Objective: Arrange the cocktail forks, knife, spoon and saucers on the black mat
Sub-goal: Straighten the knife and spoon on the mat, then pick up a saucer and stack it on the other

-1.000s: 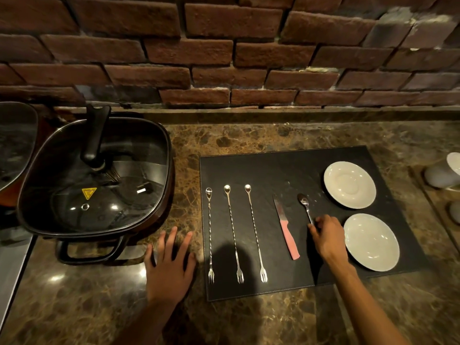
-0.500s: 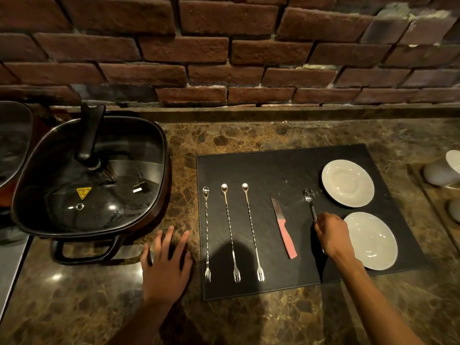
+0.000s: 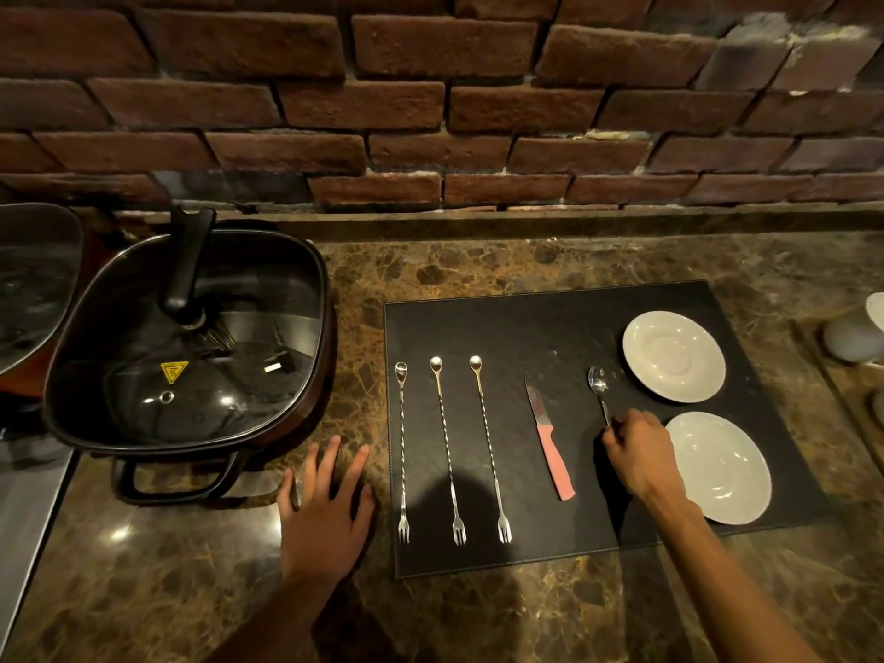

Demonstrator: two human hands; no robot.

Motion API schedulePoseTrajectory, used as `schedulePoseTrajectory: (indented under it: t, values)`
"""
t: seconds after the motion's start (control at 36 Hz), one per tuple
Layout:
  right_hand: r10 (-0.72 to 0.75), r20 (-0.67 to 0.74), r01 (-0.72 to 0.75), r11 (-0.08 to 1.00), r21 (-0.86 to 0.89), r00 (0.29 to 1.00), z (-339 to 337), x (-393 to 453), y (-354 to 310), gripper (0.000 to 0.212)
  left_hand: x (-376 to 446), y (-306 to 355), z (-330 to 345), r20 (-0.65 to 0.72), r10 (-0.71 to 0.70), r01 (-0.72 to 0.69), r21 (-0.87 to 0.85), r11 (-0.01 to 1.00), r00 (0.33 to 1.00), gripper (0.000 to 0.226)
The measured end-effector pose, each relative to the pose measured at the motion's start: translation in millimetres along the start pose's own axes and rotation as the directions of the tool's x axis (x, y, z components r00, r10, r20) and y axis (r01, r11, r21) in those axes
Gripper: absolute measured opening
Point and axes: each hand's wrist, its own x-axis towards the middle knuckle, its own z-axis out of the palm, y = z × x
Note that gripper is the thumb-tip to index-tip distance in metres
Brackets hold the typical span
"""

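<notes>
A black mat (image 3: 550,323) lies on the marble counter. Three long twisted cocktail forks (image 3: 449,452) lie side by side on its left part, tines toward me. A pink-handled knife (image 3: 550,447) lies right of them, blade pointing away. A small spoon (image 3: 598,382) lies beside the knife; my right hand (image 3: 638,454) is closed on its handle end, hiding most of the handle. Two white saucers sit at the mat's right, one farther (image 3: 673,357) and one nearer (image 3: 722,466). My left hand (image 3: 325,509) rests flat on the counter left of the mat, fingers spread.
A dark electric pan with a glass lid (image 3: 186,342) stands left of the mat, its handle near my left hand. A brick wall (image 3: 430,112) runs along the back. White cups (image 3: 856,332) on a wooden tray sit at the right edge.
The spoon has shifted slightly to the right, closer to the saucers, with my right hand on its handle. My left hand stays flat on the counter.
</notes>
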Motion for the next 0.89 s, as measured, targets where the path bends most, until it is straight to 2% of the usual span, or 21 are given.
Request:
schedulePoseTrajectory:
  t: [0.14, 0.25, 0.39, 0.44, 0.5, 0.58, 0.69, 0.89]
  values:
    - [-0.038, -0.023, 0.038, 0.999, 0.009, 0.999, -10.0, -11.6, -0.4, 0.019, 1.6, -0.3, 0.7, 0.016, 0.014, -0.014, -0.016, 1.000, 1.000, 0.057]
    - [-0.080, 0.000, 0.080, 0.996, 0.026, 0.997, -22.5, -19.0, 1.0, 0.021, 2.8, 5.1, -10.4, 0.104, -0.034, 0.037, -0.023, 0.999, 0.994, 0.058]
    - [-0.097, 0.062, 0.087, 0.984, 0.157, 0.993, -45.6, -29.4, 4.2, 0.015, 5.7, 18.1, -38.4, 0.245, -0.114, 0.141, -0.098, 0.985, 0.963, 0.065]
    - [-0.121, 0.082, 0.104, 0.976, 0.190, 0.989, -56.0, -30.8, 9.9, 0.018, 13.4, 28.0, -52.1, 0.277, -0.146, 0.181, -0.103, 0.978, 0.950, 0.058]
    - [-0.132, 0.094, 0.108, 0.968, 0.228, 0.987, -68.2, -31.2, 18.3, 0.021, 20.8, 43.8, -65.3, 0.260, -0.166, 0.221, -0.195, 0.956, 0.951, 0.046]
    - [-0.147, 0.084, 0.117, 0.950, 0.289, 0.986, -88.1, -29.2, 36.8, 0.024, 24.2, 78.9, -79.3, 0.168, -0.203, 0.256, -0.408, 0.876, 0.965, 0.029]
    - [-0.149, 0.074, 0.120, 0.945, 0.305, 0.986, -111.8, -20.9, 73.0, 0.023, 18.7, 147.2, -90.2, 0.103, -0.232, 0.250, -0.554, 0.794, 0.967, 0.022]
    - [-0.134, 0.128, 0.091, 0.952, 0.292, 0.983, -136.3, 0.5, 145.1, 0.021, 1.8, 280.8, -85.4, 0.194, -0.123, 0.227, -0.737, 0.637, 0.973, 0.016]
